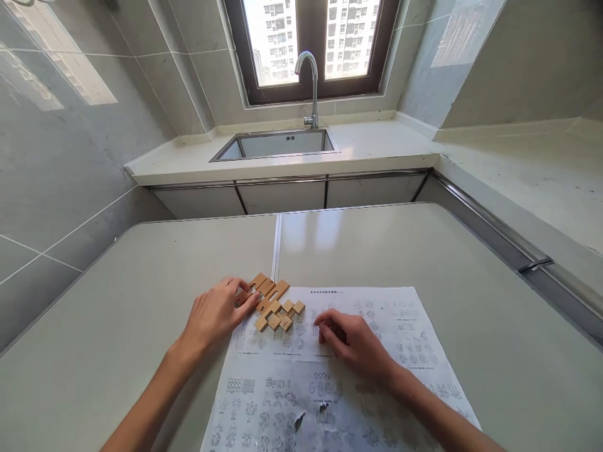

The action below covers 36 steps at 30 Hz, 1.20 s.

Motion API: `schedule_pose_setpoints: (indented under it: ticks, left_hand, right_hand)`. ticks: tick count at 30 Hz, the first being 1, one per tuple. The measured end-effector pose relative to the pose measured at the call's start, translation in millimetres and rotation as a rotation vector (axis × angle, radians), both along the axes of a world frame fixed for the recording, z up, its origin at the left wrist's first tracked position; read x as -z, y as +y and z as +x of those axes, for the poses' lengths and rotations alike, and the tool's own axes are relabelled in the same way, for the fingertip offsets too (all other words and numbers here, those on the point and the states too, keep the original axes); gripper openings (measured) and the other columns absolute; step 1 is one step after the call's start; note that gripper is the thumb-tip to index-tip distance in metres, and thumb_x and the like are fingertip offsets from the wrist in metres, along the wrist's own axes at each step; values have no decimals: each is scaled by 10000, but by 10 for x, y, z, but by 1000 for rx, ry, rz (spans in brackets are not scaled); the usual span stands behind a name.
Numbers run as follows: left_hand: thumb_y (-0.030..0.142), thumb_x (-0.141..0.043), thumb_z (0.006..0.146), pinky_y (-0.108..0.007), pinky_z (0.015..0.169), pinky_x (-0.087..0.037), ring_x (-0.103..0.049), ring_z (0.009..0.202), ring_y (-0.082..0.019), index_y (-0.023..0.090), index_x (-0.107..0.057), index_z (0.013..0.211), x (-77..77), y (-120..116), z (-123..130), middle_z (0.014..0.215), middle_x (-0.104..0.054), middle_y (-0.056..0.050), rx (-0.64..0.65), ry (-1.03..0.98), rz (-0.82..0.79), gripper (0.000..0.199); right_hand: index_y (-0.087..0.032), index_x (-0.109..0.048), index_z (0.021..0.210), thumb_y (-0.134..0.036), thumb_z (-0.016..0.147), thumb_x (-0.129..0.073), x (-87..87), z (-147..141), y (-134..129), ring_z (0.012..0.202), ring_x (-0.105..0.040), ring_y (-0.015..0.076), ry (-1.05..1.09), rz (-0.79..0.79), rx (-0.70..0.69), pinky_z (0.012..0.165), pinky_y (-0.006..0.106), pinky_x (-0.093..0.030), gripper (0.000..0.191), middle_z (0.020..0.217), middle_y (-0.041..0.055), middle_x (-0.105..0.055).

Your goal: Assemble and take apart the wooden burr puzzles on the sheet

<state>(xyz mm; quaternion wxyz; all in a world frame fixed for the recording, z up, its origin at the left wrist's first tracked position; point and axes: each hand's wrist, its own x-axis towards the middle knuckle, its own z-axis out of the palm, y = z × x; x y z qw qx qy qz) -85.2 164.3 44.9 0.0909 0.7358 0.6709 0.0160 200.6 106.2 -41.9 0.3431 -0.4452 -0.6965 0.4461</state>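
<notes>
Flat wooden puzzle pieces with slots [274,294] lie side by side at the upper left corner of the printed sheet [358,389]. Just in front of them is a cluster of small light wooden blocks [285,322], some joined in notched shapes. My left hand [217,309] rests at the left end of the slotted pieces, its thumb and fingers closed around one of them; its fingers partly cover that piece. Over the sheet, to the right of the blocks, my right hand [351,339] is loosely curled with nothing visible in it.
The sheet carries rows of small line drawings and has two torn spots near its lower middle. It lies on a pale table [377,251] with a seam down its middle. Beyond stand a counter [377,141], a sink [273,154], a faucet [314,88] and a window.
</notes>
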Motion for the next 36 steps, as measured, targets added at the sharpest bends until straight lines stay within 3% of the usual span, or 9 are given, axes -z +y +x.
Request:
schedule_pose_setpoints:
  ticks: [8,15,26,36]
  left_hand:
    - [638,-492,926,-320,609,-368,-710,900,-299,209,-726,989,26,104,178,1095,-763,-117,-49,130,-84,493]
    - [714,-547,855,-308,562,-304,-688,734,-268,216,-680,737,25,198,274,812,-763,-90,-71,137,-114,529]
    - [560,-607,797,-313,553,-265,-625,592,-221,225,-541,585,-11,314,352,612,-680,-43,-33,112,-139,402]
    - [583,-652,705,-311,547,-272,-666,656,-251,240,-605,635,38,385,265,668,-728,-49,-17,140,-111,353]
  right_hand:
    - [-216,-657,1006,-228,1031,-521,-12,-5,6,642,-654,157,3,20,6,680,277,-492,139,776,10,-757]
    - [-215,-654,999,-222,1028,-521,-38,-1,9,659,-665,157,8,23,6,677,274,-483,136,778,10,-753]
    - [-214,-652,1008,-241,1032,-505,-47,5,1,660,-661,158,-1,16,-1,676,278,-479,152,781,9,-757]
    - [-228,-649,1002,-265,1038,-501,-39,2,5,684,-688,171,7,23,-1,689,282,-497,157,787,12,-759]
